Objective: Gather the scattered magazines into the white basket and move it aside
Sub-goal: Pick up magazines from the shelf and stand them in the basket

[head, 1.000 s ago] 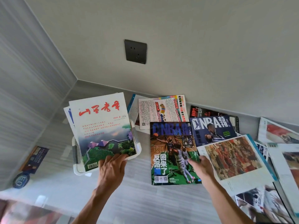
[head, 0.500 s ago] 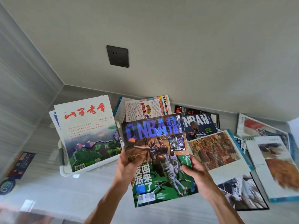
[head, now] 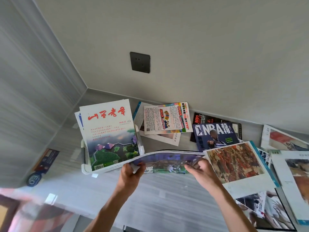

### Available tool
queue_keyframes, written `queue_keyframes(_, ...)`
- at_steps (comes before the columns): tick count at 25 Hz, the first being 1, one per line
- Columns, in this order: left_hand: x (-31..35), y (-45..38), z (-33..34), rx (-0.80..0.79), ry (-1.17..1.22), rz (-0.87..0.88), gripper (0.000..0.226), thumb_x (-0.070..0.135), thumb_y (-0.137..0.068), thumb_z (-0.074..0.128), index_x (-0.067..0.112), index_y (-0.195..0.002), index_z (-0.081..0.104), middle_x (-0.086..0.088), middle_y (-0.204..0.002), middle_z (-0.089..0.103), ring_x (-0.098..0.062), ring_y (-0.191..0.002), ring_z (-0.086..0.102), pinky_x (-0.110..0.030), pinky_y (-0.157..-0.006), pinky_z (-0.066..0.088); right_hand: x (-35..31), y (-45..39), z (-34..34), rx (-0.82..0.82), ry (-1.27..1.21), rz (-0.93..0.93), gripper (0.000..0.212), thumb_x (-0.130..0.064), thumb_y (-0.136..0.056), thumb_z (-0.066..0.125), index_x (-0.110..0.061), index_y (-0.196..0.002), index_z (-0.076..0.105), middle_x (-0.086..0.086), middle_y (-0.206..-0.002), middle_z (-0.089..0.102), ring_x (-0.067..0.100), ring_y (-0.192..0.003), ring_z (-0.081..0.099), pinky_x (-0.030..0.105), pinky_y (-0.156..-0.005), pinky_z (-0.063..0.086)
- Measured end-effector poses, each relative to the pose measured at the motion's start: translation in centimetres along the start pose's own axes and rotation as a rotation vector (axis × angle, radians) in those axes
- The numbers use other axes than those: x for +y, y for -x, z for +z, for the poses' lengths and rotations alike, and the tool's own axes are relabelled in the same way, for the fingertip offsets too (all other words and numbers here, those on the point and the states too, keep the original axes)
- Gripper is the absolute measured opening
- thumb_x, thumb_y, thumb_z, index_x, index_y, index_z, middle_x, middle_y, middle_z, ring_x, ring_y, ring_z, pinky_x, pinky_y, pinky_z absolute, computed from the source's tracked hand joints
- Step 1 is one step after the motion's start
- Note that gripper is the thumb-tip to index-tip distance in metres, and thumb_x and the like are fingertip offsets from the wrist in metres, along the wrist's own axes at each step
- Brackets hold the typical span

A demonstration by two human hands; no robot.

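Note:
The white basket (head: 87, 169) stands at the left of the grey table, with a white magazine with red characters (head: 108, 131) leaning upright in it. I hold a basketball magazine (head: 167, 160) almost flat and edge-on just right of the basket. My left hand (head: 130, 174) grips its left edge and my right hand (head: 200, 171) grips its right edge. More magazines lie scattered to the right: a dark NBA issue (head: 215, 134), a colourful text-covered one (head: 167, 118) and one with a red painting (head: 234, 163).
The table sits in a corner, with grey walls at the left and back and a dark socket (head: 140, 62) on the back wall. Several more magazines (head: 287, 178) cover the far right. A dark leaflet (head: 45, 158) lies at the left.
The basketball magazine, which lay on the table, has been lifted by both hands and tipped from facing me to nearly flat, moving toward the basket. My left hand has left the white magazine.

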State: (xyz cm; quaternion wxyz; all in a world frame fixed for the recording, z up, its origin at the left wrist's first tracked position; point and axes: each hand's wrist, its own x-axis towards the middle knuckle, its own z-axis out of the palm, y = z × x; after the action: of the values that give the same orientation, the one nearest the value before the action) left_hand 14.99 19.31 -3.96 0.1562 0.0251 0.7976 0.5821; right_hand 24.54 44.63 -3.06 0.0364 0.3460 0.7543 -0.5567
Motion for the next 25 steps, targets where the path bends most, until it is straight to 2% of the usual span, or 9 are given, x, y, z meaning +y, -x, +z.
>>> queue_keyframes(3,-0.2,0.5,0.0,0.073,-0.131,-0.025,0.018,-0.001,-0.085,0.066,0.017,-0.082,0.067,0.004,-0.073,0.069,-0.022,-0.070,0.065,-0.037,-0.068,0.055,-0.5,-0.1,1.6,0.026,0.119,-0.037,0.021,-0.021,-0.089,0.068,-0.008,-0.079,0.056,0.015,-0.070,0.058,0.024,-0.065,0.057,0.020,-0.063,0.045)
queue_keyframes(4,0.3,1.0,-0.2,0.076,-0.166,0.007,0.018,-0.001,-0.085,0.065,0.016,-0.087,0.068,0.004,-0.074,0.068,-0.024,-0.073,0.067,-0.035,-0.067,0.053,-1.1,0.2,1.8,0.030,0.138,-0.054,0.023,-0.022,-0.091,0.066,-0.009,-0.078,0.053,0.016,-0.069,0.057,0.026,-0.064,0.056,0.022,-0.063,0.045)
queue_keyframes(7,3.3,0.7,-3.2,0.132,-0.136,0.159,0.014,0.013,-0.084,0.065,0.026,-0.086,0.068,0.004,-0.067,0.068,-0.017,-0.062,0.063,-0.022,-0.054,0.045,-4.8,0.5,2.2,0.054,0.032,-0.178,0.007,-0.017,-0.091,0.064,-0.017,-0.087,0.058,0.017,-0.080,0.067,0.036,-0.074,0.065,0.051,-0.072,0.053)
queue_keyframes(10,7.0,-2.1,-8.5,0.256,-0.041,0.288,0.016,0.023,-0.082,0.066,0.026,-0.097,0.070,0.010,-0.076,0.073,-0.001,-0.060,0.061,-0.011,-0.052,0.043,-11.5,-0.4,3.3,-0.016,-0.121,-0.342,0.022,-0.016,-0.090,0.066,-0.037,-0.089,0.061,-0.007,-0.079,0.072,0.009,-0.065,0.067,0.035,-0.061,0.059)
queue_keyframes(12,7.8,-3.7,-12.0,0.312,0.005,0.294,0.023,0.020,-0.083,0.066,0.026,-0.105,0.071,0.009,-0.079,0.073,0.001,-0.058,0.058,-0.012,-0.052,0.044,-15.1,-1.3,6.0,-0.077,-0.138,-0.402,0.030,-0.014,-0.091,0.065,-0.044,-0.092,0.059,-0.013,-0.084,0.072,0.002,-0.068,0.066,0.026,-0.060,0.057)
queue_keyframes(16,5.7,-6.0,-15.9,0.411,0.086,0.115,0.029,0.002,-0.085,0.064,0.028,-0.096,0.073,-0.002,-0.074,0.070,-0.017,-0.054,0.048,-0.032,-0.051,0.042,-19.2,-2.9,12.9,-0.154,-0.102,-0.352,0.022,-0.010,-0.093,0.060,-0.032,-0.096,0.056,-0.006,-0.091,0.068,0.022,-0.078,0.069,0.052,-0.072,0.060)
queue_keyframes(18,4.3,-7.0,-17.1,0.460,0.066,0.032,0.032,0.001,-0.085,0.063,0.032,-0.086,0.071,-0.007,-0.079,0.072,-0.019,-0.055,0.050,-0.036,-0.053,0.045,-19.8,-4.0,15.6,-0.185,-0.048,-0.320,0.015,-0.009,-0.095,0.057,-0.022,-0.102,0.056,-0.008,-0.093,0.068,0.029,-0.084,0.071,0.057,-0.074,0.058)
queue_keyframes(22,1.9,-8.4,-19.1,0.453,-0.026,-0.005,0.027,0.009,-0.086,0.066,0.035,-0.079,0.066,0.009,-0.069,0.071,-0.013,-0.051,0.056,-0.030,-0.053,0.049,-19.4,-6.4,19.0,-0.235,-0.037,-0.221,0.021,-0.006,-0.096,0.053,-0.026,-0.100,0.054,-0.006,-0.097,0.069,0.033,-0.087,0.070,0.057,-0.077,0.057)
queue_keyframes(25,1.1,-9.9,-19.5,0.465,-0.254,-0.024,0.015,0.018,-0.084,0.070,0.030,-0.078,0.063,0.013,-0.067,0.070,-0.007,-0.055,0.061,-0.022,-0.050,0.044,-18.2,-7.0,19.9,-0.242,-0.027,-0.183,0.037,0.001,-0.091,0.057,-0.031,-0.110,0.051,-0.003,-0.103,0.067,0.026,-0.071,0.064,0.042,-0.061,0.055)
